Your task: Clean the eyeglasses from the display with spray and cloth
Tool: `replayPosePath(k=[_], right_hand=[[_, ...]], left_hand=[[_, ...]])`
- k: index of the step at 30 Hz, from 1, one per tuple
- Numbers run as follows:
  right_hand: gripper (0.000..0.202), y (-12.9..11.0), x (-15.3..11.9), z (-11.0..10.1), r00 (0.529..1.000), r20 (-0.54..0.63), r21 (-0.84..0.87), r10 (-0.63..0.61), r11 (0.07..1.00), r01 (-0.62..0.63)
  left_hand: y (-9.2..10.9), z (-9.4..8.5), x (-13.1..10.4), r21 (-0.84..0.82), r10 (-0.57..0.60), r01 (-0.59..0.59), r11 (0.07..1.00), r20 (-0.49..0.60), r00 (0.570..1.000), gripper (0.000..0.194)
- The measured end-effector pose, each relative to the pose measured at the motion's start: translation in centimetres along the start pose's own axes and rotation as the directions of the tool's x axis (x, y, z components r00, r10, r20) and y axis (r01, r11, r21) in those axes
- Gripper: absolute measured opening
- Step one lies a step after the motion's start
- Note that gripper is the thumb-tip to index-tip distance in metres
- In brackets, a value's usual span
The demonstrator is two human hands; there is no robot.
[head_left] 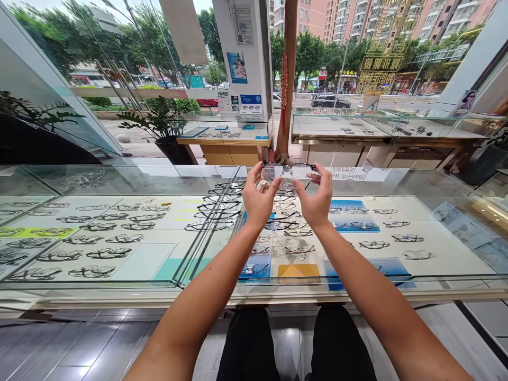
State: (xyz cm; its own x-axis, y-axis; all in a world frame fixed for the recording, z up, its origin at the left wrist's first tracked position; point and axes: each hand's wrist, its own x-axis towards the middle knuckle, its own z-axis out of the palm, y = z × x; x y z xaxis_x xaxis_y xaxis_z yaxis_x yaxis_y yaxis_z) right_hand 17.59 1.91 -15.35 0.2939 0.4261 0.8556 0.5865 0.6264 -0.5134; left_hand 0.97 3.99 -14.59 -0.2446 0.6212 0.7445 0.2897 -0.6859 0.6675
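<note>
- Grip: left hand and right hand clamp the glasses at opposite ends of the frame, thumbs angled inward below.
- Location: glasses raised level above the glass counter, lenses side by side.
- Handling: support both ends evenly; keep fingertips off the lenses; avoid spreading the temples.
- Glasses: dark upper rims, transparent lenses, rounded lower outline.
- Adjacent: small pale item by the left fingers; contact cannot be determined.
- Below: dark, thin-framed spectacles in a column; flat, rectangular yellow card.
</note>
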Motion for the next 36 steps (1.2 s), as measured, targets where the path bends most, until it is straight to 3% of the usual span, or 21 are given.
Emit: replayPosePath(k=[5,13,18,26,36], right_hand=[[0.069,0.1,-0.1,0.1,0.998,0.021,0.044,0.054,0.998,-0.055],[0.068,0.1,0.0,0.1,0.996,0.035,0.048,0.080,0.996,-0.081],[0.067,0.1,0.1,-0.1,0.997,0.021,0.026,0.072,0.997,-0.072],[0.063,0.7,0.0,0.2,0.999,0.025,0.023,0.019,1.000,-0.020],[0.064,0.3,0.1,-0.2,0.995,0.012,-0.057,-0.101,0.993,0.102]], left_hand=[[0.7,-0.3,0.2,0.036,0.026,-0.025,0.999,-0.027,0.999,0.078],[-0.1,-0.4,0.4,0.089,0.115,-0.109,0.990,-0.062,0.991,0.074],[-0.6,-0.3,0.3,0.111,0.114,-0.107,0.988,-0.060,0.992,0.074],[-0.4,-0.6,0.7,0.131,0.228,-0.223,0.966,-0.030,0.973,0.073],[-1.0,-0.3,0.6,0.026,0.106,-0.106,0.994,0.009,0.994,0.073]])
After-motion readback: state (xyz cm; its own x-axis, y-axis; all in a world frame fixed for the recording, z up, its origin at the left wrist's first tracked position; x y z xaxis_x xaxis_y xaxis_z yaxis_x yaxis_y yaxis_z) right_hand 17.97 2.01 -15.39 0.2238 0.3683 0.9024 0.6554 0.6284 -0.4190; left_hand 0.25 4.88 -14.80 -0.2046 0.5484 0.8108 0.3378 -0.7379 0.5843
